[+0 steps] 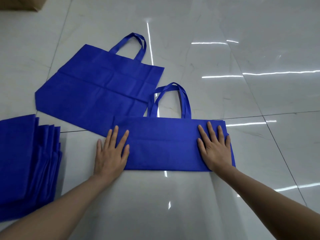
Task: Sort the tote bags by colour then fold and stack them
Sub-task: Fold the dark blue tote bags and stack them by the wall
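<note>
I see the left hand [110, 153] flat and spread, palm down across the left edge of the folded bag [164, 146], its little finger off on the floor [173, 205]; the right hand [214, 149] is likewise flat, fingers straight and a little apart, pressing the bag near its right end. The bag is royal blue, a matte, faintly fibrous cloth, folded into a long low rectangle lying straight in front of me; a shallow crease runs along its middle; its two strap handles [186, 101] arch up from the far edge and lie on the tile. At its far left corner it meets a second bag [97, 87] of the same blue, lying flat and unfolded, angled to the left, marked with fold lines, handles [140, 44] pointing away. Further left, at the frame's edge, is a stack [22, 161] of blue bags, their edges fanned in thin layers. The floor is glossy pale marble tile with grey veins, dark grout lines and bright streaks of reflected light. A brown cardboard corner [20, 3] shows at the top left.
</note>
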The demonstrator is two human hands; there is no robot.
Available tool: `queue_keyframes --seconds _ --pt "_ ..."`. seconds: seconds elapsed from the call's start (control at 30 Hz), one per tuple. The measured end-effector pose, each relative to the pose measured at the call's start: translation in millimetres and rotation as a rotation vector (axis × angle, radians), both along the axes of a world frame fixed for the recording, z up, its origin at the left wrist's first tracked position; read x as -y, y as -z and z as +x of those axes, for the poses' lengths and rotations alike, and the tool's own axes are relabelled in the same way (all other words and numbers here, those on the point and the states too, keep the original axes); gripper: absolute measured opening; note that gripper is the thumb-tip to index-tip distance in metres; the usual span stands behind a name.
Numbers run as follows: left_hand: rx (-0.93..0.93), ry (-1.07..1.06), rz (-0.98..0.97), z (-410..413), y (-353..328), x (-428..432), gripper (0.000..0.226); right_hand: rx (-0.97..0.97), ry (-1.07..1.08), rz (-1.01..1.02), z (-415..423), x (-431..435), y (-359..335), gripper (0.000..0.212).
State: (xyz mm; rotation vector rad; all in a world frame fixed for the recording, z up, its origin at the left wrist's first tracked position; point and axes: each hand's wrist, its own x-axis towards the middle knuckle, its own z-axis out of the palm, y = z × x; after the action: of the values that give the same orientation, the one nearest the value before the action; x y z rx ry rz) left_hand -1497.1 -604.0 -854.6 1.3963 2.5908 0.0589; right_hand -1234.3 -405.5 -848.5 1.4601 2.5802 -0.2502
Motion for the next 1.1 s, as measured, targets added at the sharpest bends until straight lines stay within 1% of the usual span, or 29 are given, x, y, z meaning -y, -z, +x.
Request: queue_keyframes --seconds 0.07,0.13,0.2,0.27,0.33,0.37,0.47,0.53,0.57,0.63,0.7,0.77,0.8,0.87,0.97,1.03,1.1 --pt "-0.015 -0.073 0.011 3.0 -6.8 -0.4 0.058 0.042 -0.001 -0.01 -4.2 1.0 -4.7 0.066" --pt "-0.009 -0.087 0.044 10.5 -18.2 -18.4 0.057 0.024 0.027 0.003 -18.2 -2.5 -13.0 0.058" --pt "-0.029 0.039 0.078 20.6 -29.4 -41.5 0.054 -0.093 0.014 0.057 -40.5 -8.6 -23.2 0.051" --pt "-0.008 0.121 0.041 28.1 -35.0 -62.6 0.056 -0.255 0.021 0.072 -64.8 -17.5 -32.0 0.047" --pt "0.021 0.099 -0.03 25.7 -33.8 -78.2 0.062 -0.387 0.105 0.001 -86.6 -27.5 -38.1 0.049" --pt "0.036 0.086 -0.081 21.9 -33.3 -84.1 0.066 -0.416 0.157 -0.046 -95.0 -32.8 -39.1 0.052" --pt "0.113 0.085 -0.185 7.0 -28.0 -91.2 0.075 -0.367 0.22 -0.104 -110.0 -44.6 -34.7 0.057" --pt "0.108 0.128 -0.202 3.1 -22.0 -87.5 0.075 -0.336 0.225 -0.1 -114.5 -46.6 -29.1 0.054" --pt "0.088 0.152 -0.195 4.2 -19.1 -83.3 0.075 -0.352 0.245 -0.109 -116.8 -46.5 -26.6 0.049" --pt "0.038 0.191 -0.172 10.6 -12.5 -70.2 0.082 -0.433 0.318 -0.175 -122.3 -46.6 -24.2 0.037" --pt "0.0 0.222 -0.116 19.8 -7.4 -54.8 0.085 -0.552 0.388 -0.304 -127.5 -48.4 -27.7 0.028" --pt "-0.03 0.253 -0.072 28.1 -3.7 -41.6 0.079 -0.742 0.437 -0.447 -129.4 -52.3 -35.5 0.027" --pt "-0.035 0.252 -0.062 31.0 -1.8 -37.2 0.077 -0.825 0.438 -0.492 -128.8 -53.7 -40.6 0.031" --pt "-0.027 0.235 -0.046 34.3 1.5 -32.8 0.075 -0.911 0.381 -0.522 -125.1 -55.0 -52.4 0.043" --pt "-0.019 0.198 0.021 39.8 -0.5 -29.7 0.066 -0.898 0.19 -0.489 -118.3 -52.2 -71.2 0.054" --pt "-0.009 0.16 0.053 42.9 -2.5 -25.3 0.055 -0.828 0.054 -0.346 -112.4 -43.3 -82.0 0.052" --pt "-0.011 0.131 0.048 45.8 -4.3 -22.1 0.051 -0.736 -0.11 -0.065 -99.2 -26.3 -85.6 0.044"
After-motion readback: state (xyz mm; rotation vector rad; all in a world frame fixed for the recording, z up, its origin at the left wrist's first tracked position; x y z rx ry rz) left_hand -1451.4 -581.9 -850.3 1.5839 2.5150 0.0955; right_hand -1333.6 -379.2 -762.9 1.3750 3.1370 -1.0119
